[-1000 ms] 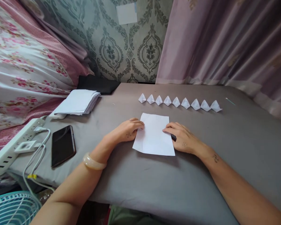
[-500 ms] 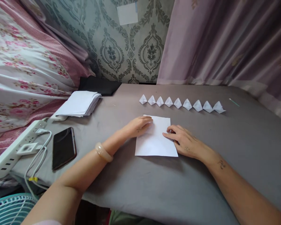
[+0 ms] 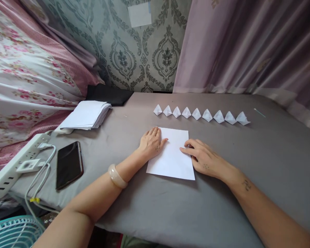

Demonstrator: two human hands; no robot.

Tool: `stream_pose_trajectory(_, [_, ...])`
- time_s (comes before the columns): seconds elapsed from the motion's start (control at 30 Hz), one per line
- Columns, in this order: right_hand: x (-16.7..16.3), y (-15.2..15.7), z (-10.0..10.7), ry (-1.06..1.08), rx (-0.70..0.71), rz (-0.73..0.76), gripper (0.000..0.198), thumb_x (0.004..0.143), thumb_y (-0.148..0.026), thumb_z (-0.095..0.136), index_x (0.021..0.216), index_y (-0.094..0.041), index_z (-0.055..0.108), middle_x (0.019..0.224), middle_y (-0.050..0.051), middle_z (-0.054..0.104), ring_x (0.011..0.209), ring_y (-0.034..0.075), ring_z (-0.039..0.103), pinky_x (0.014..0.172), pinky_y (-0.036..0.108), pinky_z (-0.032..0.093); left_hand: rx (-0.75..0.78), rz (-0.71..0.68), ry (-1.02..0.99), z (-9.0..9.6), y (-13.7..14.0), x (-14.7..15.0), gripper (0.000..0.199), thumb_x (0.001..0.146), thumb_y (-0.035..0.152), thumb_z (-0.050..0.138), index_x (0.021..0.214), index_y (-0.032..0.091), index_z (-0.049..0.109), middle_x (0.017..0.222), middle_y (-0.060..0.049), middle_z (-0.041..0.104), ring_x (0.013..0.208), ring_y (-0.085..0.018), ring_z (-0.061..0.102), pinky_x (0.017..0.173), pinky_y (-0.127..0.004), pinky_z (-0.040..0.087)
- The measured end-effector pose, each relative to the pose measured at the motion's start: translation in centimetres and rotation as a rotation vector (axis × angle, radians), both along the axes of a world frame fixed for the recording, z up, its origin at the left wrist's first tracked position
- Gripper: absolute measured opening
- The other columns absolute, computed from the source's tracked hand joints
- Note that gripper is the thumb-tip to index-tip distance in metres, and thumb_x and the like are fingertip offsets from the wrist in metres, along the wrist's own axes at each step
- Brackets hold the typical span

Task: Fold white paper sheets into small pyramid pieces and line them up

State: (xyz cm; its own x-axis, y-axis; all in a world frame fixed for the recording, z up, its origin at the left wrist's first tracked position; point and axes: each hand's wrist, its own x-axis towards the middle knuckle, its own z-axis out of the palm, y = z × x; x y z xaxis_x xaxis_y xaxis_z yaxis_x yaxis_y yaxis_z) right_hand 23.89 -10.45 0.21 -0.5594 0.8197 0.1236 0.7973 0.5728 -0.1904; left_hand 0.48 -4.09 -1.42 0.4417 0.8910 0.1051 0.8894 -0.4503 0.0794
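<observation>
A plain white sheet of paper (image 3: 173,160) lies on the grey cloth in front of me. My left hand (image 3: 152,142) rests flat on its left edge, thumb spread away from the fingers. On the right side, my right hand (image 3: 202,154) touches the sheet with its index finger stretched out over the edge; the other fingers are partly bent, and I see nothing held in them. Beyond the sheet stands a row of several small folded white paper boats (image 3: 186,112).
A stack of white paper (image 3: 84,115) lies at the left, near a black folder-like item (image 3: 108,95). Closer in are a phone (image 3: 70,165), a white power strip (image 3: 17,168) and its cables. A teal fan (image 3: 15,232) stands below the table edge. A thin stick (image 3: 259,112) lies far right.
My left hand has turned and flattened onto the sheet's left edge, its thumb now spread. The sheet has rotated slightly, its near edge coming closer. My right hand has barely moved.
</observation>
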Motion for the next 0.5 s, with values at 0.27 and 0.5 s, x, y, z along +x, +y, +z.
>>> stream_pose_trajectory(0.27, [0.2,0.2,-0.3,0.000,-0.005,0.005,0.044,0.084,-0.005,0.043,0.116,-0.024,0.066,0.112,0.009,0.058,0.097,0.022,0.055,0.086,0.039,0.049,0.058,0.085,0.031,0.0,1.0,-1.8,0.051,0.098,0.046,0.030,0.129,0.011,0.050,0.132,-0.019,0.055,0.125,-0.032,0.049,0.096,-0.045,0.044])
stream_pose_trajectory(0.5, [0.1,0.2,-0.2,-0.003,-0.020,-0.005,0.043,0.086,-0.007,0.044,0.119,-0.024,0.065,0.112,0.010,0.058,0.098,0.022,0.055,0.086,0.040,0.049,0.084,-0.236,-0.094,0.0,1.5,-1.9,0.045,0.100,0.035,0.031,0.134,0.011,0.046,0.144,-0.017,0.047,0.134,-0.025,0.043,0.112,-0.043,0.033])
